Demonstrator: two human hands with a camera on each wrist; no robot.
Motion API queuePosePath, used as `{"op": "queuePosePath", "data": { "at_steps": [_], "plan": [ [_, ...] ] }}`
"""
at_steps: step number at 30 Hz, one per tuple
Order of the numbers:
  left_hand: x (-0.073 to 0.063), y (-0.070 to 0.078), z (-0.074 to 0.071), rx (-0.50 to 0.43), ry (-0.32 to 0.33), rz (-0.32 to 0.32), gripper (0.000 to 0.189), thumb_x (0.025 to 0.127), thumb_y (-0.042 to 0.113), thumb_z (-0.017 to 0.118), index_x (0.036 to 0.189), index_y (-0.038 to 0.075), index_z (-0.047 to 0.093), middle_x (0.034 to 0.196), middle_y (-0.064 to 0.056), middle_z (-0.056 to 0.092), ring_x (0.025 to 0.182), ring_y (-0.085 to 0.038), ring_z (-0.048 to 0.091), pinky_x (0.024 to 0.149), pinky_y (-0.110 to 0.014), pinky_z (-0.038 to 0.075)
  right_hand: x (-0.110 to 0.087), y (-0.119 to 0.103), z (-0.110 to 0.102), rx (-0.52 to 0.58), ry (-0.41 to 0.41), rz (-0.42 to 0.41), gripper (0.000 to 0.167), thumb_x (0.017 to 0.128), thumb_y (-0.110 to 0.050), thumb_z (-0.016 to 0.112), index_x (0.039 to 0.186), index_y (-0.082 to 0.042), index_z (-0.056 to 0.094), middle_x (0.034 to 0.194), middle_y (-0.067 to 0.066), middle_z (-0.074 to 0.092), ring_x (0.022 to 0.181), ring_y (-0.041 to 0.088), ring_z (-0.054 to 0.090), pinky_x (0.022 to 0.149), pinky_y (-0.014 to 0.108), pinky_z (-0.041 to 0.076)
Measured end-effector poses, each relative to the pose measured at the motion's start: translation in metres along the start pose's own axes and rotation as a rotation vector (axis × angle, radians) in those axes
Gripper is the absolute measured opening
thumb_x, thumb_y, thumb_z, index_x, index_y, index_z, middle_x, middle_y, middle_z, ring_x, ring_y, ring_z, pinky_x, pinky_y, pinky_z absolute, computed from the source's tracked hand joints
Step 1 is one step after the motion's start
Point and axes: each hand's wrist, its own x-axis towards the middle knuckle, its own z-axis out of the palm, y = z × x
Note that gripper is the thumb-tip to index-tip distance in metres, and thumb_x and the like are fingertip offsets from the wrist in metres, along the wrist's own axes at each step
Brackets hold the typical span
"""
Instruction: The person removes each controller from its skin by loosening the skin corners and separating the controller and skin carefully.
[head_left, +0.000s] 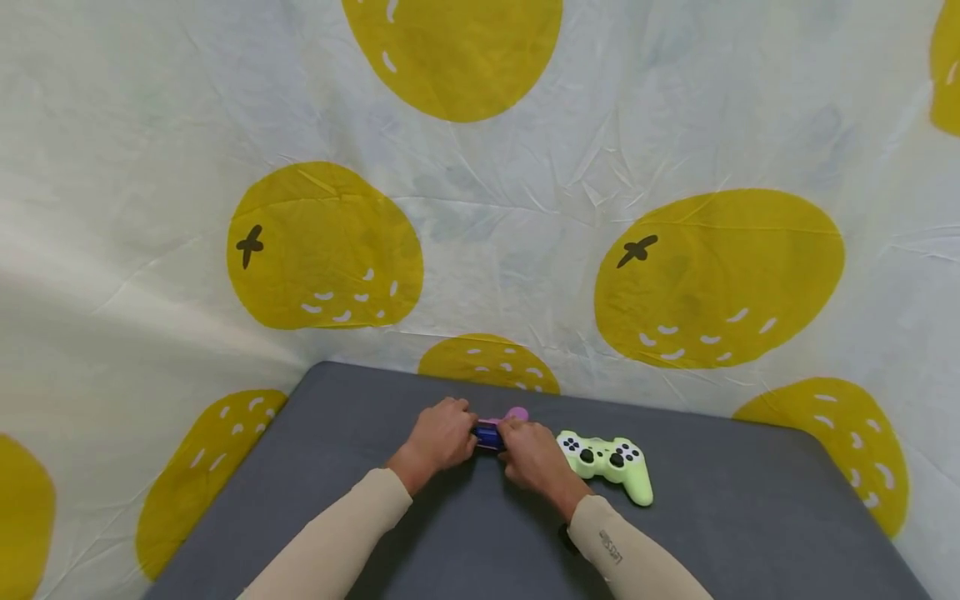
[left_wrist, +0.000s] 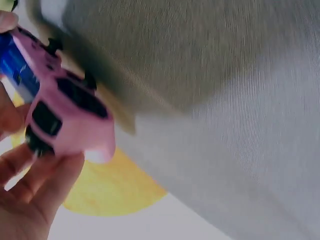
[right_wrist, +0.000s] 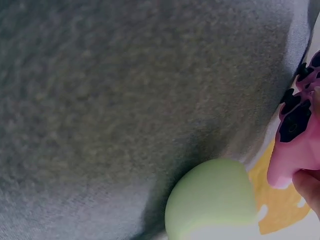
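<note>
The left hand [head_left: 442, 435] and right hand [head_left: 534, 457] curl their fingers on opposite ends of the pink controller [left_wrist: 85, 131], 6 o'clock in the head view; matched pressure should steady the blue piece [head_left: 489, 436]. A green controller [head_left: 630, 471] lies toward 4 o'clock. Sleeve lettering [head_left: 610, 547] seems too small to read surely.

In the head view the left hand [head_left: 441, 435] and right hand [head_left: 536, 458] hide most of the pink controller [left_wrist: 82, 132]; the right wrist view's edge crops it; the right hand covers one grip of the green controller [head_left: 602, 457]; the sleeve lettering [head_left: 610, 547] is too small to read.
</note>
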Motion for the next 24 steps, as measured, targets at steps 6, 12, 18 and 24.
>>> {"op": "queuePosePath", "data": {
  "at_steps": [6,12,18,24],
  "plan": [
    [0.008,-0.005,-0.014,0.026,-0.165,0.102,0.025,0.087,0.027,0.074,0.109,0.015,0.076,0.102,-0.007,0.065,0.091,-0.025,0.064,0.088,-0.041,0.059,-0.002,0.002,-0.001,-0.017,0.009,-0.018,0.032,0.081,-0.017,0.087,0.103,-0.005,0.068,0.093,0.008,0.073,0.073,0.028,0.07,0.07,0.042,0.06],
    [0.014,-0.002,-0.02,0.175,-0.309,0.139,0.036,0.091,0.031,0.078,0.122,0.014,0.072,0.123,-0.01,0.064,0.106,-0.027,0.064,0.1,-0.038,0.056,-0.004,0.001,0.0,-0.045,-0.003,-0.024,0.035,0.081,-0.019,0.087,0.106,-0.004,0.068,0.097,0.009,0.073,0.074,0.028,0.07,0.069,0.042,0.06],
    [0.012,-0.008,-0.019,0.185,-0.316,0.161,0.036,0.097,0.033,0.073,0.127,0.014,0.068,0.129,-0.01,0.055,0.1,-0.023,0.064,0.093,-0.034,0.058,-0.003,-0.001,-0.001,-0.035,-0.03,-0.008,0.033,0.081,-0.019,0.087,0.104,-0.004,0.069,0.095,0.009,0.073,0.074,0.028,0.07,0.07,0.042,0.061],
    [0.006,-0.021,-0.024,0.042,-0.301,0.17,0.026,0.1,0.024,0.071,0.122,0.013,0.067,0.123,-0.01,0.048,0.087,-0.019,0.058,0.081,-0.03,0.056,0.0,-0.003,-0.003,-0.012,-0.047,0.005,0.028,0.08,-0.018,0.087,0.097,-0.006,0.068,0.085,0.006,0.071,0.068,0.027,0.067,0.065,0.042,0.058]
  ]
}}
